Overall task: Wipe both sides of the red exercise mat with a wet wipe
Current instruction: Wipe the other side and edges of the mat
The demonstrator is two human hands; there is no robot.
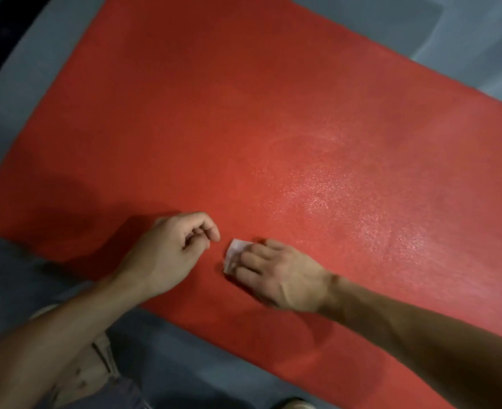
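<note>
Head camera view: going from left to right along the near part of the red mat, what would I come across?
Left hand, fingers loosely curled and holding nothing → folded wet wipe → right hand, pressing the wipe onto the red mat → glistening damp patch.

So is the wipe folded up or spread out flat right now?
Folded: the wet wipe shows as a small white pad under the right hand's flat fingers on the red mat.

Open red mat point(243, 113) beyond hands
</note>
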